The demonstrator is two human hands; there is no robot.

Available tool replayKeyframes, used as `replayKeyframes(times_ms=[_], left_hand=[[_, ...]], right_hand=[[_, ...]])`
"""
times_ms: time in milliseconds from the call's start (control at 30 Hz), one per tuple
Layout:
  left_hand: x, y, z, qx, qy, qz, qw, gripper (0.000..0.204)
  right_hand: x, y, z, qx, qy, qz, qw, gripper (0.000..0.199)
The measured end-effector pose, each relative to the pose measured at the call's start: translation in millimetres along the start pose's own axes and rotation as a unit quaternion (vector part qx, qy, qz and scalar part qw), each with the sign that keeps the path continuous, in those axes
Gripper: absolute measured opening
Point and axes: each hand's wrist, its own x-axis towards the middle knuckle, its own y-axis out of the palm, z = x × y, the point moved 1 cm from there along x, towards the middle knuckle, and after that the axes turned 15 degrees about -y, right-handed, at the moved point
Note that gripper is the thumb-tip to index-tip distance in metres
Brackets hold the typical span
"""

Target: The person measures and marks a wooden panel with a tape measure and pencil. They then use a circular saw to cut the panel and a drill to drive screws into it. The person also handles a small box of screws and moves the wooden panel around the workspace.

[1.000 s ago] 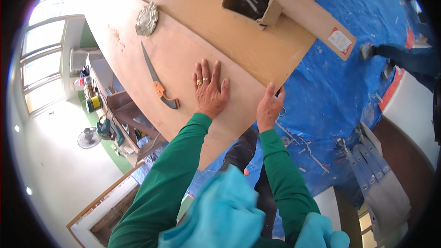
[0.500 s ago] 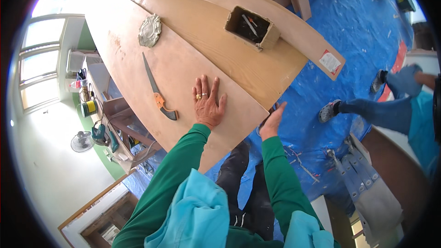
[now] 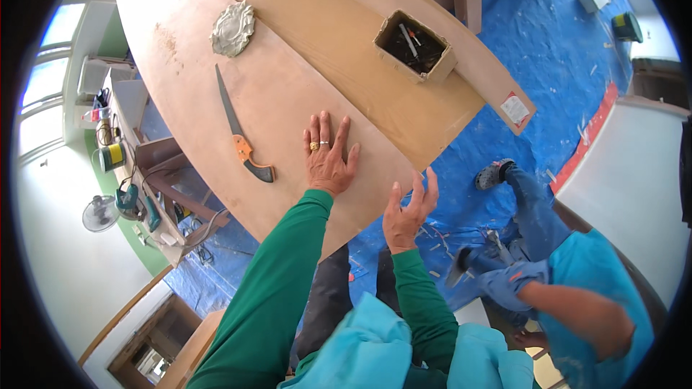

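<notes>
Blue plastic sheet (image 3: 548, 50) covers much of flr, bits of scrap on it. Over it, big pale board (image 3: 277, 108), tapering toward top L, its near corner just by the person's hands. Tan board (image 3: 360, 86) lies along pale board's R side, w/ curved strip (image 3: 414, 0) of pale wood on its far side. Co-worker (image 3: 598, 274) at lower R, aqua top, blue jeans, one grey clog (image 3: 494, 173) on the sheet, well apart from pale board. Far L, by the bench: fan (image 3: 101, 213) and, above it, black bucket (image 3: 112, 157) w/ yellow band. Cardboard box (image 3: 441, 65), top open, pen-like items inside, sits on tan board, close to curved strip. Saw (image 3: 243, 148), orange/black handle, lies on pale board L of L hand, blade pointing away from person, nobody touching it. L hand (image 3: 328, 167): palm down flat on pale board, fingers a bit apart, thumb out wide, nothing held. R hand (image 3: 406, 220): up by near corner, thumb & fingers spread, nothing gripped; can't tell if fingertips touch the edge. Crumpled grey lump (image 3: 233, 29) on pale board, beyond saw tip. Red-edged label (image 3: 514, 109) nr end of curved strip. Smallest: gold ring (image 3: 314, 145) & silver ring (image 3: 324, 142), L hand.
</notes>
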Motion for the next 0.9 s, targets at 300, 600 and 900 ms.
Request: replayKeyframes(times_ms=[300,600,900], left_hand=[[0,9,10,-0.021,-0.009,0.007,1.0,0.069],[-11,3,31,-0.091,-0.027,0.046,0.994,0.073],[-9,4,24,-0.148,-0.001,0.022,0.989,0.072]], right_hand=[[272,15,14,-0.14,-0.275,0.164,0.937,0.016],[336,120,-61,-0.262,-0.387,0.285,0.837,0.021],[356,93,-124,-0.276,-0.302,0.325,0.853,0.045]])
